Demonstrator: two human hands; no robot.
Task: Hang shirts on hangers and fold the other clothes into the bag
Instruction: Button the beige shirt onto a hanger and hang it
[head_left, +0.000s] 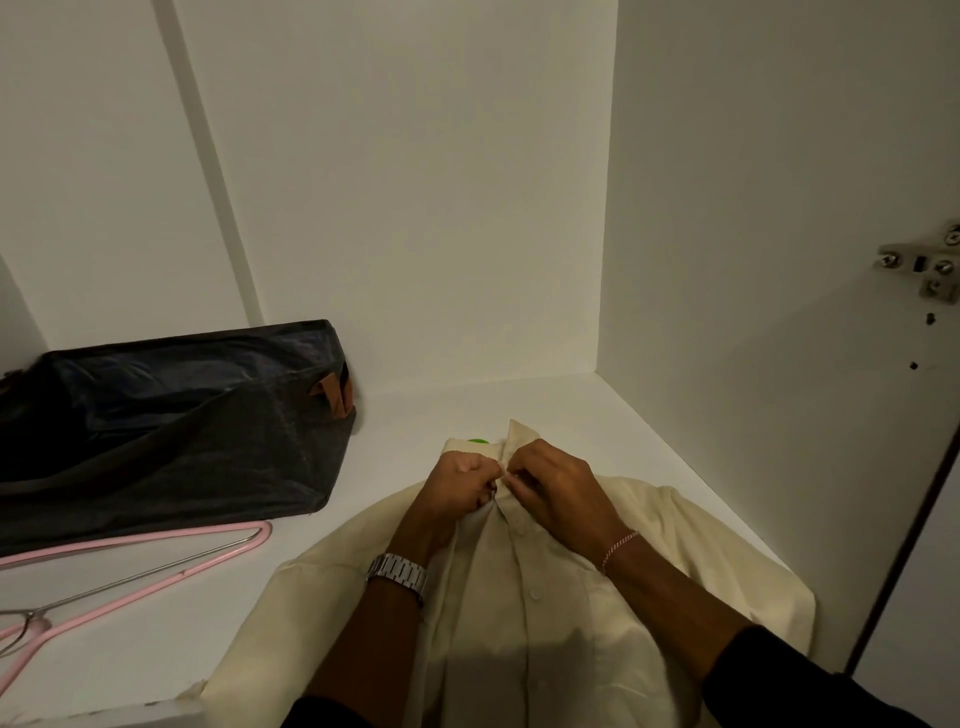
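Your left hand (465, 480) and right hand (550, 480) each pinch the cream shirt (524, 613) at its collar, fastening it flat on the shelf (415, 415). Hanging isn't done: the pink hanger (156, 561) lies unused beside the dark bag (166, 415).

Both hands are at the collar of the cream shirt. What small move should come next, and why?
Probably finish closing the top button: the left hand and right hand pinch the cream shirt at its collar, and something green, perhaps a hanger, shows behind the collar.
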